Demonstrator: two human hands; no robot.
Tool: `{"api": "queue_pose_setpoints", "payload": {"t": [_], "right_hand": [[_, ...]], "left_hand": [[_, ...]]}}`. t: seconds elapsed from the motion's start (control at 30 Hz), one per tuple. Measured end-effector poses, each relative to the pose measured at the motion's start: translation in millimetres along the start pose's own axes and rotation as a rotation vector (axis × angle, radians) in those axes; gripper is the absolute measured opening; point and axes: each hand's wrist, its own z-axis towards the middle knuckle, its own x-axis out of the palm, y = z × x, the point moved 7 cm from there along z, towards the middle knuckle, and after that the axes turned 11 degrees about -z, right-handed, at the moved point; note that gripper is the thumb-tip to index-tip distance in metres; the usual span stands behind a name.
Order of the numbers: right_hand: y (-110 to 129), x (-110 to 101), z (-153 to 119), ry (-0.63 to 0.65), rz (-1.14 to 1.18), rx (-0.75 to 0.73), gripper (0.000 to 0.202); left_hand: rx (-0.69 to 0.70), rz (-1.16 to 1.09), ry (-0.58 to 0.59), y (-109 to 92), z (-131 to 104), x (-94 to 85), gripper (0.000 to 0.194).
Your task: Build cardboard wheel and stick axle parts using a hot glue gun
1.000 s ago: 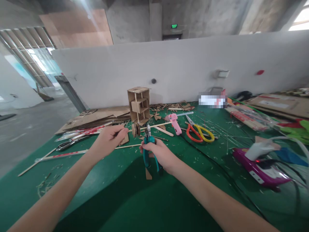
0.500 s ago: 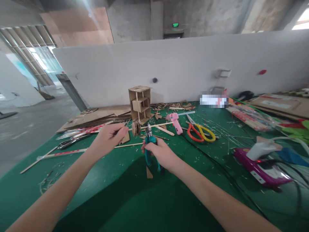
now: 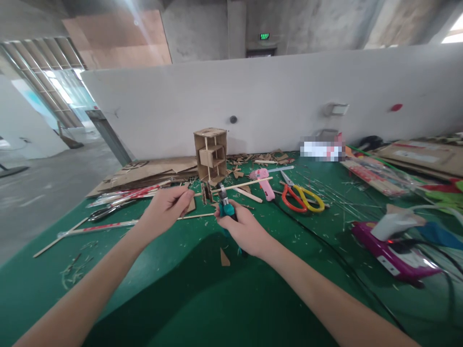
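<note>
My left hand (image 3: 173, 207) pinches one end of a thin wooden stick (image 3: 246, 183). Small cardboard discs (image 3: 206, 193) sit on the stick, just right of my left fingertips. Teal-handled pliers (image 3: 226, 208) are gripped in my right hand (image 3: 240, 224), their jaws at the stick to the right of the discs. The stick's free end reaches right, over the pink glue gun (image 3: 266, 187). Behind the discs stands an open cardboard tower (image 3: 211, 154) with shelves and small wooden posts.
Orange-and-yellow-handled scissors (image 3: 304, 197) lie right of the glue gun. A purple power strip (image 3: 390, 255) with cables is at the right. Flat cardboard (image 3: 155, 171) and wrapped sticks lie at the left, with cardboard scraps along the wall.
The pliers' handles have come together in my right hand. The discs have turned and now show more edge-on, and the stick's right end is tilted slightly higher.
</note>
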Motion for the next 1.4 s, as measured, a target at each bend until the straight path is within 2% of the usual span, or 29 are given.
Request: {"api": "queue_pose_setpoints", "payload": {"t": [0.63, 1.1, 1.17, 1.3, 1.4], "right_hand": [[2.0, -1.1, -2.4, -0.019, -0.014, 0.002, 0.010], [-2.1, -5.9, -0.9, -0.065, -0.074, -0.013, 0.011], [-4.2, -7.7, 1.0, -0.059, -0.044, 0.002, 0.014], [-11.8, -13.2, 6.3, -0.035, 0.045, 0.063, 0.026], [-17.6, -14.0, 9.4, 0.024, 0.186, 0.126, 0.023]], "left_hand": [[-0.005, -0.016, -0.026, 6.6, -0.9, -2.8, 0.042], [0.014, -0.018, -0.019, 2.3, -1.8, 0.8, 0.043], [-0.001, -0.045, -0.058, 3.7, -1.8, -1.0, 0.042], [-0.072, -0.113, -0.232, 13.5, -3.2, -12.5, 0.035], [-0.115, -0.142, -0.327, 21.5, -4.6, -19.7, 0.034]]}}
